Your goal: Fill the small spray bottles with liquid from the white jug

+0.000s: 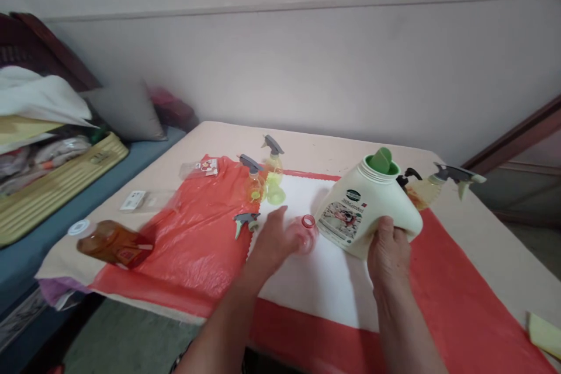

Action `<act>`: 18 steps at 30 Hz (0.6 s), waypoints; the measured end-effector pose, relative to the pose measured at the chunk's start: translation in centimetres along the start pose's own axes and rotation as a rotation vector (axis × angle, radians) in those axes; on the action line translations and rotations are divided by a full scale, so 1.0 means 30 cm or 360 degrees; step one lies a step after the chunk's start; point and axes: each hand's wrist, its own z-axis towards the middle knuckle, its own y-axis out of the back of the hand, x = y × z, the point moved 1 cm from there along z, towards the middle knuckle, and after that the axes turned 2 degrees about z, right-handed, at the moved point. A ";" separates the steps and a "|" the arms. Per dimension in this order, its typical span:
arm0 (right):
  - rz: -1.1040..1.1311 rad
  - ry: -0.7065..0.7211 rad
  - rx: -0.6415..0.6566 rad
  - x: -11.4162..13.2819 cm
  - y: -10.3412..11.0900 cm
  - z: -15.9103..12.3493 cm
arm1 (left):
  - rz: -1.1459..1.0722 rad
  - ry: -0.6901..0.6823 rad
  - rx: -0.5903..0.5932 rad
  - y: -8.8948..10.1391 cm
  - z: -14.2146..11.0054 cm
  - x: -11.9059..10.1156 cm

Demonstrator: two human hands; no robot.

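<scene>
Clearly, the cream jug [372, 201] is the biggest thing between the hands, above the white sheet [328, 298]; whether its base touches the sheet, one cannot tell. The right hand [389, 251] grasps it by the handle, with the fingers curled around. On the jug's front is a label [344, 216]: a dark oval badge is at its top, below come a line of slanted writing and a small red square, then a picture which seems to show flowers. The letters are too blurred to be read surely. A green spout [380, 160] is seen in the jug's mouth.

Just beside the jug is a small pink bottle [310, 239], with a red ring at its open mouth. The left hand [276, 236] holds it from its side, and no writing can be seen on it.

Near the left hand, a loose spray head [246, 220] lies at the sheet's edge. Behind it are an orange spray bottle [255, 187], a yellow spray bottle [274, 165] and a yellow-green cup [276, 194].

Farther to the left, on the red cover [205, 245], an amber bottle [114, 242] lies on its side; its red label has pale marks, not readable. Two clear packs [151, 201] carry white cards with tiny print, also unreadable. Behind the jug there is another spray bottle [424, 191].
</scene>
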 end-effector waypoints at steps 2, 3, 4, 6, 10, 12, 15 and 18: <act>0.0011 -0.0024 0.0000 0.021 0.003 -0.031 | 0.0299 0.0076 -0.0167 0.082 0.011 0.011; 0.0034 -0.0011 -0.0004 0.029 0.001 -0.044 | 0.0649 0.0150 -0.0246 0.115 0.019 0.021; 0.0060 0.0011 -0.0010 0.035 -0.002 -0.056 | 0.0916 0.0197 -0.0238 0.138 0.027 0.033; 0.0109 0.0056 -0.0012 0.044 -0.010 -0.074 | 0.1198 0.0216 -0.0134 0.151 0.042 0.061; 0.0175 0.0020 -0.0010 0.061 -0.009 -0.091 | 0.1183 0.0145 -0.0039 0.112 0.058 0.105; 0.0219 0.0005 0.0001 0.073 -0.001 -0.097 | 0.1133 0.0120 -0.0083 0.103 0.064 0.102; 0.0360 0.0035 0.0054 0.083 0.011 -0.104 | 0.1011 0.0064 -0.0179 0.126 0.069 0.060; 0.0512 0.0025 0.0064 0.075 0.023 -0.104 | 0.0780 -0.0061 -0.0264 0.158 0.053 -0.013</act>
